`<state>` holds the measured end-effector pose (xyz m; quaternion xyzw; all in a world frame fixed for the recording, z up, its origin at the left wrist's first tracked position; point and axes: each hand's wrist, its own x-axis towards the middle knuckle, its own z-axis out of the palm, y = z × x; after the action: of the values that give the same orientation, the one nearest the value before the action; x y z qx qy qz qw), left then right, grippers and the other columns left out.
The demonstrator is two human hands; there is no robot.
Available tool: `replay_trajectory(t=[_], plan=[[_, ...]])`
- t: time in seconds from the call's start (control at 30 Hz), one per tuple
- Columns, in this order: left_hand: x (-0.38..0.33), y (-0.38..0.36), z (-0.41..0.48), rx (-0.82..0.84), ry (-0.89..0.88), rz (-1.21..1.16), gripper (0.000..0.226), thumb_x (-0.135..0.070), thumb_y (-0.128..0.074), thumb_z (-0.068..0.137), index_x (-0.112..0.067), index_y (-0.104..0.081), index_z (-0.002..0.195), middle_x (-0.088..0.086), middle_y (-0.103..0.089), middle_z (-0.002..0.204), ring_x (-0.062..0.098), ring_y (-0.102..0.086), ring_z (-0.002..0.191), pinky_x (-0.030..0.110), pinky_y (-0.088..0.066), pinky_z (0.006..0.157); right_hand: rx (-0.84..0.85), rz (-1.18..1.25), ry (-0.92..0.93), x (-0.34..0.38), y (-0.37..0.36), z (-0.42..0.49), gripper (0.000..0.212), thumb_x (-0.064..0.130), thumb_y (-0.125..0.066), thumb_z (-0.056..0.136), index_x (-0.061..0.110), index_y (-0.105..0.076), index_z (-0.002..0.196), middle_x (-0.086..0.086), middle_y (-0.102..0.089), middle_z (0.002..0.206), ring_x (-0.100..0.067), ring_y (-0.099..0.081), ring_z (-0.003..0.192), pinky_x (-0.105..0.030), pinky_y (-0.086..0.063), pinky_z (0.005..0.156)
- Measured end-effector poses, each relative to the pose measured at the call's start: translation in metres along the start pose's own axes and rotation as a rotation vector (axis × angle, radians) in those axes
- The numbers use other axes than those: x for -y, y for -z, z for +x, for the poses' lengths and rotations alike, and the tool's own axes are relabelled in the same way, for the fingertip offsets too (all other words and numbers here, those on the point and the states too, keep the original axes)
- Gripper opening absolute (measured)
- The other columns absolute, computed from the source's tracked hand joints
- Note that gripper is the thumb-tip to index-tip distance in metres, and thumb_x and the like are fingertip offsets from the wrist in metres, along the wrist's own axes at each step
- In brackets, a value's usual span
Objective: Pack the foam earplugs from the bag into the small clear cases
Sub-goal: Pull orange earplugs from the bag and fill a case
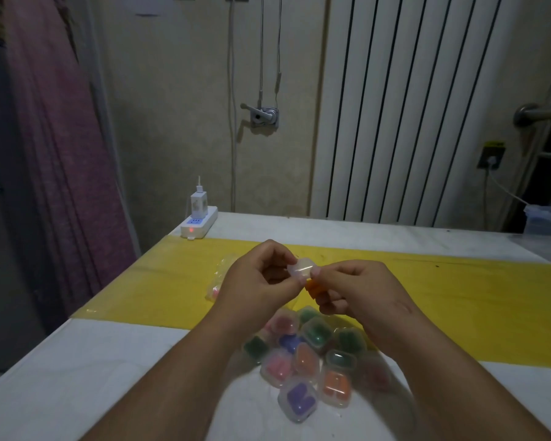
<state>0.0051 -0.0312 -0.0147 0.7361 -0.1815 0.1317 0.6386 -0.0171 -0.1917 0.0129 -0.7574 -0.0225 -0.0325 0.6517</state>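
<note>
Above the table I hold a small clear case (301, 268) between both hands. My left hand (261, 278) pinches its left side and my right hand (360, 289) pinches its right edge. Orange foam earplugs (314, 287) are tucked under the fingers of my right hand, just below the case. A clear plastic bag (218, 281) with pink earplugs lies on the yellow sheet, partly hidden behind my left hand. Several filled cases (306, 361) with green, pink, orange, blue and purple earplugs lie in a pile below my hands.
A yellow sheet (458, 297) crosses the white table (77, 377). A white power strip (199, 224) with a charger sits at the far left corner. A clear tub (546, 221) stands at the far right edge. A radiator (411, 106) is on the wall behind.
</note>
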Motion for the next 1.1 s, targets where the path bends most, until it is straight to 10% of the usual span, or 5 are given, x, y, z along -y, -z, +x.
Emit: replay_trajectory(t=[0.6, 1.1], plan=[[0.002, -0.004, -0.002, -0.041, -0.045, 0.167, 0.013, -0.023, -0.073, 0.084, -0.027, -0.063, 0.091, -0.006, -0.069, 0.082, 0.011, -0.069, 0.08, 0.031, -0.059, 0.074, -0.052, -0.125, 0.039, -0.003, -0.002, 0.0, 0.013, 0.01, -0.07, 0.081, 0.008, -0.076, 0.069, -0.001, -0.068, 0.058, -0.012, -0.059, 0.054, -0.026, -0.054, 0.057], [-0.003, 0.001, 0.003, -0.007, 0.131, -0.108, 0.047, 0.014, -0.043, 0.087, -0.021, -0.07, 0.1, 0.008, -0.063, 0.103, 0.023, -0.071, 0.074, 0.035, -0.059, 0.072, -0.066, -0.054, 0.024, -0.005, 0.002, 0.004, 0.003, 0.002, -0.072, 0.079, 0.003, -0.075, 0.079, -0.01, -0.067, 0.063, -0.017, -0.058, 0.057, -0.028, -0.054, 0.058]])
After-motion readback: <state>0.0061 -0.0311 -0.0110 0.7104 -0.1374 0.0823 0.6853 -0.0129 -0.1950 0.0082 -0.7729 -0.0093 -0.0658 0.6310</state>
